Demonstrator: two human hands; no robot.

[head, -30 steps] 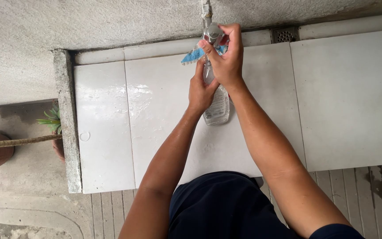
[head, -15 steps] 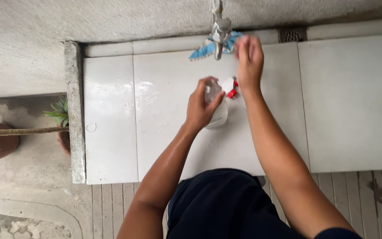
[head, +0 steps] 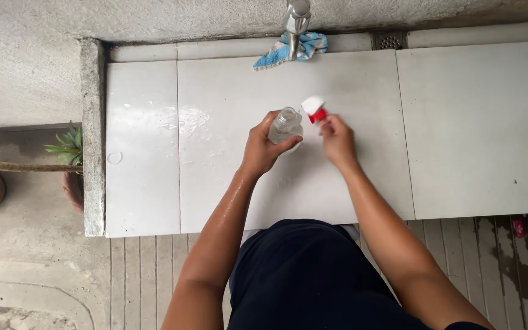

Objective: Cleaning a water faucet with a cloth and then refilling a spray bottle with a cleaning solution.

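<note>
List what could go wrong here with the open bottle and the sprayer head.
1. The clear bottle stands open, steadied only by the left hand; a nudge might tip it and spill.
2. The white tiled surface looks wet, so the bottle may slide.
3. The right hand holds the red and white sprayer head by the fingertips; it could slip and drop.

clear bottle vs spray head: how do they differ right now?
The clear bottle is transparent plastic; the spray head is opaque white with red parts. The bottle is the larger and stands open-necked in the left hand; the spray head is off it, held by the right hand. Both are over the white tiled counter.
</note>
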